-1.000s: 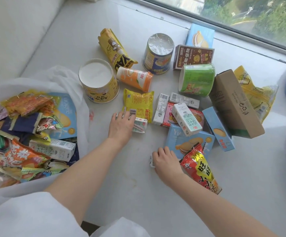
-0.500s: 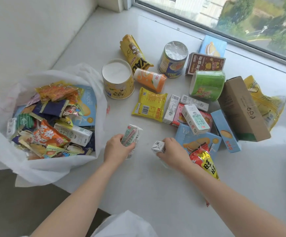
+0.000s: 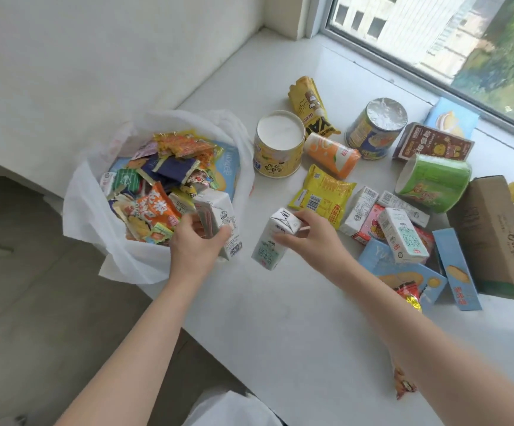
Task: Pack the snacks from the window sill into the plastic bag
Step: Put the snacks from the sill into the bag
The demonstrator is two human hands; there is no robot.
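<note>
Left hand (image 3: 199,244) gripping a drink carton (image 3: 219,224) at the near rim of the plastic bag (image 3: 96,210); right hand (image 3: 314,241) pinching a second carton (image 3: 272,241) by its top, just right of bag. Risks: bag heaped and overhanging sill edge, could tip or spill; pinched carton could slip. Many snacks remaining right of bag.

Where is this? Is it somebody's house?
Probably a room in a flat, high up. A wide white window sill runs under a big window showing buildings and trees below, and snacks sit beside a plastic bag.
</note>
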